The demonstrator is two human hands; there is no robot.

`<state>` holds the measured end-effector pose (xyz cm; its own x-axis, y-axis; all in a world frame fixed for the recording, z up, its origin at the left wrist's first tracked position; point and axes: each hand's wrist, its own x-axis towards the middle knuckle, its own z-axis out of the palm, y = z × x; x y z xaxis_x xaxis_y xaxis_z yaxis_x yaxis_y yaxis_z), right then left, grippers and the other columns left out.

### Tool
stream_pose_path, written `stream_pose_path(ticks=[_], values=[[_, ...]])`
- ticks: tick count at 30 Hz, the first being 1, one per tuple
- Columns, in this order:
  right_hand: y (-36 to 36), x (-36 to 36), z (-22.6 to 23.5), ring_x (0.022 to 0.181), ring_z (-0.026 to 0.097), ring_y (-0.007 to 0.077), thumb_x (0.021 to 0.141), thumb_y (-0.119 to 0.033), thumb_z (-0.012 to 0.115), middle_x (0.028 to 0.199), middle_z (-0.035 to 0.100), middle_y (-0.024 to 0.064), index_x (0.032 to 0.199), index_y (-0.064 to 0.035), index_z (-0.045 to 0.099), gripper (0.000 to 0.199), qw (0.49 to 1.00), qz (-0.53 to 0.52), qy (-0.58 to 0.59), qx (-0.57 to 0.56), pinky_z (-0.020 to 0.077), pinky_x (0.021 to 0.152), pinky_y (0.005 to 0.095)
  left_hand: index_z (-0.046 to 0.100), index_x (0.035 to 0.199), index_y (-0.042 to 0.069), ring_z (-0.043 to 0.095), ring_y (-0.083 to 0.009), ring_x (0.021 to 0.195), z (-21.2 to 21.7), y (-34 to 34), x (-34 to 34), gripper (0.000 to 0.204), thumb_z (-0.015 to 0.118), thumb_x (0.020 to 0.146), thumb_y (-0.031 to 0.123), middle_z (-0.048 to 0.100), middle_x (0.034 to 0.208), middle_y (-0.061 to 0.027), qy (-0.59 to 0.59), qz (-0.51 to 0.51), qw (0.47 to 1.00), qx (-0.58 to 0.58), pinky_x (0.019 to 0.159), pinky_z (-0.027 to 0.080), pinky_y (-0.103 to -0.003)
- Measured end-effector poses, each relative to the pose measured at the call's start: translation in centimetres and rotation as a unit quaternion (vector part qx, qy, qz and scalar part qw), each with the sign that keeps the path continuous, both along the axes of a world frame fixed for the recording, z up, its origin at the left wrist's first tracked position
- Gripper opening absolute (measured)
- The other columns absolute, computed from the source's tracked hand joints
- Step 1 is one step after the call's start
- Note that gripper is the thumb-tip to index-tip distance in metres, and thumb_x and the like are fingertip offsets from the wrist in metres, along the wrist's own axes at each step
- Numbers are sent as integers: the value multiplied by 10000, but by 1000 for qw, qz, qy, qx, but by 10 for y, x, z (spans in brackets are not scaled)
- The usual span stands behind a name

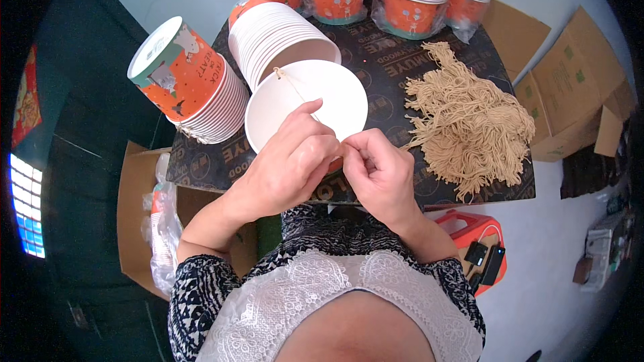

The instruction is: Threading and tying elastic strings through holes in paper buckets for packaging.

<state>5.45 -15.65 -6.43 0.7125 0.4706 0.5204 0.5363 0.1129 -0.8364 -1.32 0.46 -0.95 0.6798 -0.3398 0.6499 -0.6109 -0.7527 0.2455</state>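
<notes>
A white-lined paper bucket (342,90) lies tipped with its mouth facing up toward me. One end of a tan cord (279,74) is knotted through its far-left rim, and the cord runs across the opening toward my hands. My left hand (295,157) is closed at the near rim, its index finger raised over the opening. Beside it, fingertips nearly touching, my right hand (379,171) pinches at the same near-right rim. The cord's end between the fingers is mostly hidden. A bit of the orange outer wall shows under the hands.
A loose heap of cut tan cords (469,127) lies right. Nested buckets (282,37) rest on their side behind; an upside-down stack (191,80) stands left. Several wrapped stacks (335,0) line the back of the dark table (382,87). Cardboard boxes (563,87) flank it.
</notes>
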Motion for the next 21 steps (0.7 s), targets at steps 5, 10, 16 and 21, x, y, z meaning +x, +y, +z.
stream_pose_path(ticks=[5, 10, 16, 21], values=[[1, -1, 5, 592, 511, -8, 888, 75, 614, 659, 597, -3, 892, 32, 598, 46, 1000, 5, -10, -3, 397, 490, 187, 579, 1044, 6, 619, -283, 820, 3, 1, -1, 365, 723, 719, -81, 584, 870, -103, 11, 12, 1000, 12, 1010, 475, -536], [0, 1, 6, 581, 663, 240, 839, 6, 682, 705, 639, 139, 877, -9, 574, 115, 1000, 7, -11, -22, 502, 524, 339, 611, 1067, 1, 625, -279, 809, 2, 1, -2, 404, 740, 691, -72, 592, 844, -97, 9, 26, 1000, 12, 979, 501, -518], [0, 1, 4, 586, 665, 219, 845, 2, 683, 708, 643, 137, 895, -7, 585, 109, 999, 21, 26, -18, 506, 532, 330, 644, 987, 9, 625, -284, 793, -2, 3, -3, 342, 761, 670, -50, 588, 830, -100, -8, 38, 999, 23, 932, 526, -501], [2, 0, -1, 606, 667, 201, 864, 6, 667, 730, 649, 135, 942, -6, 592, 109, 1000, 12, 22, -8, 506, 549, 317, 596, 883, 15, 612, -312, 779, -2, 1, 1, 263, 746, 674, -38, 568, 809, -103, -23, 39, 999, 22, 912, 527, -499]])
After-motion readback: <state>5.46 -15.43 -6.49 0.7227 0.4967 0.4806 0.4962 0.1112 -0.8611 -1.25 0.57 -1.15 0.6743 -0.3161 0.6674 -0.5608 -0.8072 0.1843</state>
